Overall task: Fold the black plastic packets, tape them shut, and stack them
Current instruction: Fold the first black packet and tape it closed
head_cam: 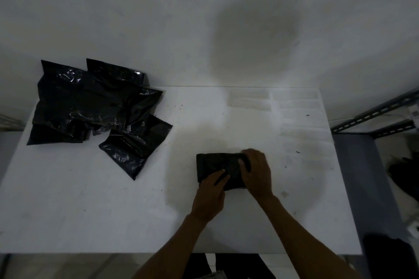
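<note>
A folded black plastic packet (212,165) lies on the white table (113,199), a little right of centre. My left hand (209,195) presses flat on its near left part, fingers spread over the plastic. My right hand (257,171) covers the packet's right end, fingers curled over the far edge and thumb on top. A loose heap of several unfolded black packets (90,106) lies at the table's far left. Several strips of clear tape (249,99) are stuck flat on the table's far right part.
The table stands against a pale wall (204,18). A grey metal shelf frame (374,120) stands to the right of the table, with dark things on the floor beyond it. The table's near edge runs just below my forearms.
</note>
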Demonstrator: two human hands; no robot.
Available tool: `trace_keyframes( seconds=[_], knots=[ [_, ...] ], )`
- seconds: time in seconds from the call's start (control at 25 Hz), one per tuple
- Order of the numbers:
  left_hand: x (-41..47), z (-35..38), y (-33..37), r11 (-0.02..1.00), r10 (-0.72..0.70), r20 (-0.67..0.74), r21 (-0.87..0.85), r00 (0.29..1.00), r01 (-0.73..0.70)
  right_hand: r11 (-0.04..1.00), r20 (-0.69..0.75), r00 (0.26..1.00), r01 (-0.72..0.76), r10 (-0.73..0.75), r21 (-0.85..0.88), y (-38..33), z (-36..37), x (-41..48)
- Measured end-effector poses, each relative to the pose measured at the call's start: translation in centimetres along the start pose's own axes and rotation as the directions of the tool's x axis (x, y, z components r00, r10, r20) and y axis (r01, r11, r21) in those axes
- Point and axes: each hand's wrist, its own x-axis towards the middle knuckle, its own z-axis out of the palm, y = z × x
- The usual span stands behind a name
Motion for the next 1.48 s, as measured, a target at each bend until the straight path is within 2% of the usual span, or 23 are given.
trace_keyframes(
  seconds=[0.04, 0.08, 0.16, 0.2, 0.24, 0.28, 0.32, 0.4, 0.56, 0.64, 0.72, 0.88, 0.96, 1.0, 1.04, 1.08, 1.12, 1.16, 1.2, 1.24, 1.28, 1.36, 1.48],
  knots=[
    [0.4, -0.5, -0.1, 1.0, -0.013, -0.069, -0.007, 0.998, 0.013, 0.99, 0.082, 0.99, 0.123, -0.117, -0.063, 0.3, 0.5, -1.4],
    [0.9, -1.2, -0.2, 0.998, -0.058, -0.145, -0.004, 0.988, 0.059, 0.976, 0.139, 0.976, 0.186, -0.169, -0.114, 0.4, 0.8, -2.5],
    [2.5, -3.0, -0.9, 0.962, -0.264, -0.281, -0.013, 0.923, 0.271, 0.957, 0.175, 0.966, 0.222, -0.189, -0.189, 0.4, 1.4, -3.9],
    [3.3, -3.9, -1.2, 0.902, -0.427, -0.308, -0.075, 0.85, 0.426, 0.953, 0.176, 0.967, 0.219, -0.183, -0.211, 0.1, 1.5, -4.2],
    [4.1, -4.7, -1.5, 0.798, -0.603, -0.273, -0.186, 0.749, 0.574, 0.951, 0.183, 0.968, 0.213, -0.173, -0.226, 0.0, 1.6, -4.4],
    [4.9, -5.4, -2.0, 0.667, -0.74, -0.178, -0.31, 0.648, 0.677, 0.946, 0.186, 0.968, 0.213, -0.171, -0.243, -0.2, 1.8, -4.4],
    [5.7, -5.9, -2.5, 0.54, -0.817, -0.057, -0.423, 0.573, 0.728, 0.941, 0.191, 0.967, 0.215, -0.168, -0.26, -0.3, 1.9, -4.6],
    [7.0, -6.3, -3.6, 0.384, -0.849, 0.101, -0.555, 0.518, 0.738, 0.926, 0.195, 0.965, 0.231, -0.178, -0.298, -0.2, 2.0, -5.0],
    [8.4, -5.9, -5.1, 0.211, -0.889, 0.177, -0.66, 0.422, 0.721, 0.925, 0.194, 0.964, 0.236, -0.184, -0.296, -0.1, 1.7, -5.0],
    [8.3, -5.6, -5.3, 0.103, -0.907, 0.204, -0.739, 0.368, 0.665, 0.93, 0.181, 0.967, 0.229, -0.182, -0.288, -0.2, 1.7, -5.1],
    [7.9, -5.4, -5.2, 0.048, -0.908, 0.22, -0.792, 0.357, 0.608, 0.934, 0.173, 0.969, 0.22, -0.176, -0.28, -0.2, 1.9, -5.5],
    [8.1, -5.6, -5.7, 0.03, -0.898, 0.241, -0.802, 0.368, 0.597, 0.936, 0.156, 0.973, 0.209, -0.17, -0.283, -0.5, 2.0, -6.2],
    [8.4, -6.4, -5.7, 0.109, -0.928, 0.147, -0.771, 0.341, 0.627, 0.94, 0.127, 0.973, 0.219, -0.191, -0.263, -0.7, 1.9, -6.3],
    [8.3, -6.8, -5.3, 0.219, -0.928, 0.059, -0.711, 0.367, 0.668, 0.951, 0.083, 0.977, 0.21, -0.196, -0.228, -0.9, 1.7, -6.3],
    [7.9, -7.0, -4.6, 0.392, -0.886, -0.05, -0.613, 0.462, 0.686, 0.972, 0.008, 0.985, 0.169, -0.17, -0.163, -1.2, 1.5, -6.0],
    [7.2, -6.8, -3.8, 0.599, -0.772, -0.147, -0.492, 0.618, 0.631, 0.994, -0.077, 0.993, 0.078, -0.084, -0.075, -1.5, 1.1, -5.4],
    [6.4, -6.2, -2.9, 0.785, -0.594, -0.201, -0.359, 0.779, 0.506, 0.998, -0.169, 0.984, -0.055, 0.057, 0.02, -1.9, 0.6, -4.4],
    [5.4, -5.5, -2.2, 0.905, -0.402, -0.193, -0.233, 0.895, 0.356, 0.969, -0.24, 0.941, -0.22, 0.241, 0.112, -2.4, 0.1, -3.1],
    [4.4, -4.3, -1.8, 0.967, -0.241, -0.143, -0.125, 0.96, 0.224, 0.904, -0.24, 0.875, -0.382, 0.421, 0.194, -2.6, -0.3, -1.7],
    [3.5, -3.2, -1.4, 0.991, -0.134, -0.087, -0.041, 0.987, 0.13, 0.811, -0.159, 0.803, -0.53, 0.574, 0.248, -2.6, -0.6, -0.2],
    [2.7, -2.2, -1.1, 0.996, -0.089, -0.044, 0.009, 0.995, 0.089, 0.715, -0.033, 0.735, -0.646, 0.677, 0.266, -2.4, -0.8, 1.1],
    [1.5, -0.9, -0.5, 0.995, -0.094, -0.006, 0.044, 0.996, 0.094, 0.606, 0.153, 0.649, -0.754, 0.745, 0.253, -1.6, -0.7, 3.0],
    [1.1, -0.8, -0.1, 0.995, -0.094, 0.019, 0.041, 0.995, 0.093, 0.57, 0.172, 0.64, -0.754, 0.748, 0.327, -0.1, 0.0, 4.2]
  ],
)
